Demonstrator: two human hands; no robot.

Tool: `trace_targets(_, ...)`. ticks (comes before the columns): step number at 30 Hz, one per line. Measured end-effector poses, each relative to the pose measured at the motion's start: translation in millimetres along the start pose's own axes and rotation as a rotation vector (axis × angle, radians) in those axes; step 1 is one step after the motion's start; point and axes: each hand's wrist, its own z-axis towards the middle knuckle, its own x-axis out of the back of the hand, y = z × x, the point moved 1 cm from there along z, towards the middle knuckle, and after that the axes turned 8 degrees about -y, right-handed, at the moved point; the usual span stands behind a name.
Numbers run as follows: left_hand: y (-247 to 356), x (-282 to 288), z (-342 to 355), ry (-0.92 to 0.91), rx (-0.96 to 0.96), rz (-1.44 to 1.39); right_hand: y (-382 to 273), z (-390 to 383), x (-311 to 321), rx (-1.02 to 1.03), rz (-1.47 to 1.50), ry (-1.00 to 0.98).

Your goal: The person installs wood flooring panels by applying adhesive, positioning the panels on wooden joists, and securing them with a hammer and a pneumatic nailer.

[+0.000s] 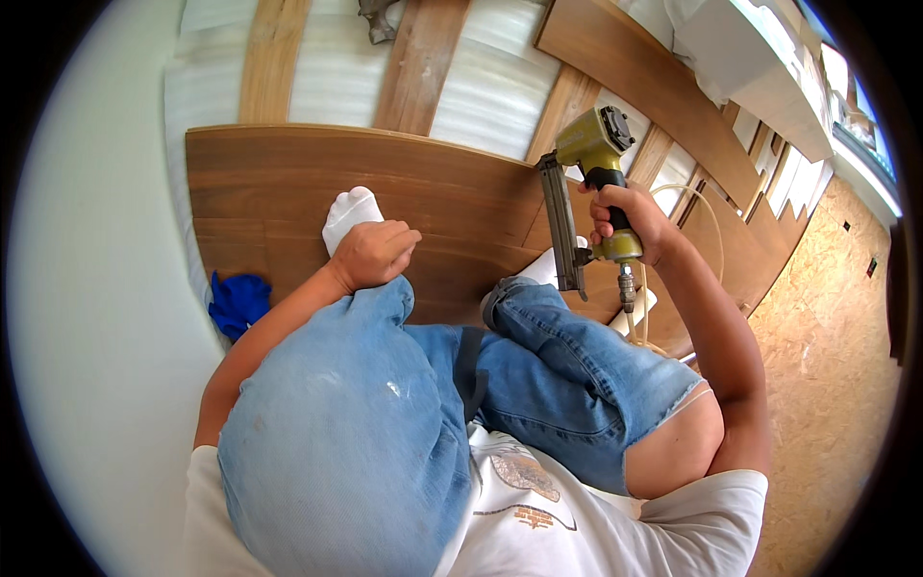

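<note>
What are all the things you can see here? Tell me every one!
nail gun: one, yellow-green with black grip, gripped in right hand.
air hose: one, pale, loops right of the gun.
wood panel: one, brown, under the feet.
wood slats: several, light brown, beyond the panel.
blue cloth: one, left of the panel.
chipboard: tan, right side.
socks: white, on the panel.
jeans: blue.
left hand: rests closed by left ankle.
right hand: holds the gun.
</note>
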Motion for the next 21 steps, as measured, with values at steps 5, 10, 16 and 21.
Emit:
trace_targets(5,1.0,-0.1,1.0,0.044,-0.008,0.001,4.8,-1.4,4.2,0.018,-0.026,0.037)
trace_targets(10,2.0,1.1,5.3,-0.013,0.057,-0.003,7.0,-2.0,12.4,0.033,-0.041,0.025)
trace_targets(16,-0.2,-1.1,6.0,-0.047,0.041,0.006,12.0,-2.1,28.0,0.059,-0.048,0.047)
trace_targets(21,1.8,-1.7,6.2,-0.063,0.072,0.033,19.3,-31.6,30.0,0.423,-0.260,0.233)
